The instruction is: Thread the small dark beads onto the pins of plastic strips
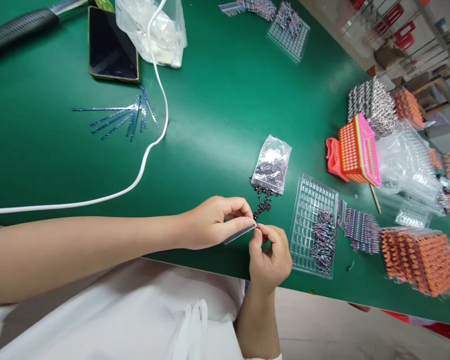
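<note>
My left hand (215, 222) is closed around a narrow dark blue-grey strip (240, 233), its thumb pressed along the top. At the strip's right end, my right hand (272, 255) pinches with thumb and forefinger; what sits between those fingertips is too small to make out. Just beyond the fingers lie loose dark beads (263, 206), spilling from a clear plastic bag (273, 162). To the right of my right hand is a clear compartment tray (303, 225), with a pile of small dark and pinkish pieces (324, 240) in its right part.
A white cable (146, 155) curves over the green table (210, 125). Blue strips (131, 115), a phone (112, 45), a black-handled tool (22, 30) and a plastic bag (165, 35) lie at left. Orange stacks (416, 260) and a basket (354, 152) stand at right.
</note>
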`<state>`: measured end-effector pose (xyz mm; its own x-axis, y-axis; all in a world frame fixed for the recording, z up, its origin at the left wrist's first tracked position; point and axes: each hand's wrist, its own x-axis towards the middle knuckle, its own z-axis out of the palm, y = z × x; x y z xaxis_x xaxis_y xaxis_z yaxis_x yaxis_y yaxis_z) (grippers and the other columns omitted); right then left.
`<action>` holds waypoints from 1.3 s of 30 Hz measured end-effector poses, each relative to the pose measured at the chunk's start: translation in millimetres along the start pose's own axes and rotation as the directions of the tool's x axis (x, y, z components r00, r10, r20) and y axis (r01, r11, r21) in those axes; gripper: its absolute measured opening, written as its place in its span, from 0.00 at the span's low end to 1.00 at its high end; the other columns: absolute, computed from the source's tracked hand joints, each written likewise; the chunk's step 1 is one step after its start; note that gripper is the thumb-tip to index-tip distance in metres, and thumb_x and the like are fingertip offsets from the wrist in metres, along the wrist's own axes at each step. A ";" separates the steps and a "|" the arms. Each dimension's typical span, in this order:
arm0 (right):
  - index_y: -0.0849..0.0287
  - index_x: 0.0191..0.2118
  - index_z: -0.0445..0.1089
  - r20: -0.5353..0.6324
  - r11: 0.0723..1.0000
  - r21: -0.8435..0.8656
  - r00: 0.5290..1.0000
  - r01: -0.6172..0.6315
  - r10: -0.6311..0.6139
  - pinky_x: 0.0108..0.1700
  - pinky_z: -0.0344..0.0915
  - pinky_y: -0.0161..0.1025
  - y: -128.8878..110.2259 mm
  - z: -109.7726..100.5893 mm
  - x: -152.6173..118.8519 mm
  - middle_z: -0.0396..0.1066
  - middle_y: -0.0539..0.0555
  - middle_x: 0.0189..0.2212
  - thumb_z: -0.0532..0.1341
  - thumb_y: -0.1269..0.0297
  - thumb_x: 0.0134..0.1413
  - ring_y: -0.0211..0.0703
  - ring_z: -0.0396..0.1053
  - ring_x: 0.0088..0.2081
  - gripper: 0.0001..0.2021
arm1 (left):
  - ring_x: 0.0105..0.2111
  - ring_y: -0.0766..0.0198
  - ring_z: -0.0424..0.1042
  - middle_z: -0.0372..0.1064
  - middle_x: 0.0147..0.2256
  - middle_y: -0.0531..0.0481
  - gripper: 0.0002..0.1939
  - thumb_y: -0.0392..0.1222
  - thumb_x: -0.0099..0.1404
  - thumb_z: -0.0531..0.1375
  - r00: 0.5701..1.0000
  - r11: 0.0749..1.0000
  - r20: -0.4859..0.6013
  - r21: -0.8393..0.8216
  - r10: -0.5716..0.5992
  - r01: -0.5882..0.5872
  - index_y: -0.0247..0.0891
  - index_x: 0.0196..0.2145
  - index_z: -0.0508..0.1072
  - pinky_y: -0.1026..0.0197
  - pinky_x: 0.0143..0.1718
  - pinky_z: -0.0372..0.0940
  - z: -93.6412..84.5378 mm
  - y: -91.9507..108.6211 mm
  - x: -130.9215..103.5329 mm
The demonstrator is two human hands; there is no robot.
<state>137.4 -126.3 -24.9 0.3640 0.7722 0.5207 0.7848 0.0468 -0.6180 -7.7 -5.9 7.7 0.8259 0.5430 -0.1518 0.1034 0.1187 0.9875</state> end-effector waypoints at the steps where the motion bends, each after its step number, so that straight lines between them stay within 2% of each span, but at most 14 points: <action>1: 0.55 0.41 0.72 -0.001 1.000 0.002 1.000 0.000 0.000 0.31 0.70 0.35 -0.1 -0.1 0.1 0.74 0.51 0.32 0.62 0.73 0.59 0.36 0.71 0.31 0.07 | 0.27 0.67 0.68 0.70 0.28 0.52 0.13 0.47 0.70 0.55 1.000 1.000 -0.006 -0.001 -0.002 0.002 0.36 0.37 0.72 0.65 0.28 0.63 0.0 0.0 -0.2; 10: 0.53 0.43 0.73 -0.011 1.000 0.018 1.000 0.002 -0.001 0.32 0.71 0.37 0.2 -0.7 -1.2 0.75 0.51 0.34 0.63 0.73 0.58 0.38 0.73 0.31 0.09 | 0.27 0.67 0.69 0.72 0.28 0.52 0.12 0.45 0.71 0.55 0.997 0.996 -0.029 0.055 0.072 -0.071 0.36 0.38 0.73 0.65 0.29 0.64 -0.2 1.1 -1.1; 16: 0.53 0.44 0.73 -0.034 1.000 0.009 0.999 0.017 -0.017 0.32 0.71 0.36 0.2 -0.7 -1.2 0.75 0.51 0.33 0.64 0.74 0.58 0.37 0.73 0.31 0.11 | 0.34 0.65 0.74 0.77 0.35 0.49 0.10 0.41 0.71 0.55 0.982 0.976 -0.029 0.123 0.186 -0.181 0.36 0.40 0.75 0.64 0.36 0.67 1.4 -2.6 -2.1; 23: 0.54 0.44 0.73 -0.053 1.000 0.014 0.998 0.018 -0.018 0.31 0.71 0.37 -0.6 -0.4 -0.6 0.75 0.51 0.33 0.64 0.74 0.58 0.38 0.73 0.32 0.10 | 0.39 0.63 0.76 0.78 0.40 0.46 0.09 0.40 0.72 0.55 0.975 0.964 -0.012 0.153 0.220 -0.216 0.37 0.41 0.74 0.62 0.41 0.69 1.8 -4.9 -4.7; 29: 0.54 0.43 0.73 -0.070 1.000 0.007 0.997 0.018 -0.017 0.32 0.71 0.37 0.1 -1.1 -1.7 0.75 0.51 0.32 0.64 0.74 0.57 0.38 0.73 0.32 0.10 | 0.39 0.61 0.76 0.78 0.41 0.42 0.08 0.37 0.70 0.54 0.927 0.901 -0.001 0.234 0.376 -0.365 0.35 0.42 0.73 0.60 0.41 0.70 4.1 -8.2 -6.1; 39: 0.55 0.44 0.73 -0.076 0.998 0.004 0.996 0.055 -0.055 0.33 0.72 0.37 1.0 -0.7 -1.5 0.76 0.51 0.34 0.64 0.76 0.57 0.38 0.74 0.34 0.12 | 0.36 0.63 0.76 0.78 0.39 0.43 0.07 0.36 0.70 0.55 0.906 0.882 -0.043 0.252 0.421 -0.398 0.34 0.41 0.73 0.61 0.39 0.70 5.7 -10.7 -6.0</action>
<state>138.0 -127.9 -25.9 0.3576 0.7179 0.5973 0.8019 0.0918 -0.5904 -10.5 -15.2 -1.7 0.7678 0.5781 0.2763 -0.0977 -0.3206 0.9422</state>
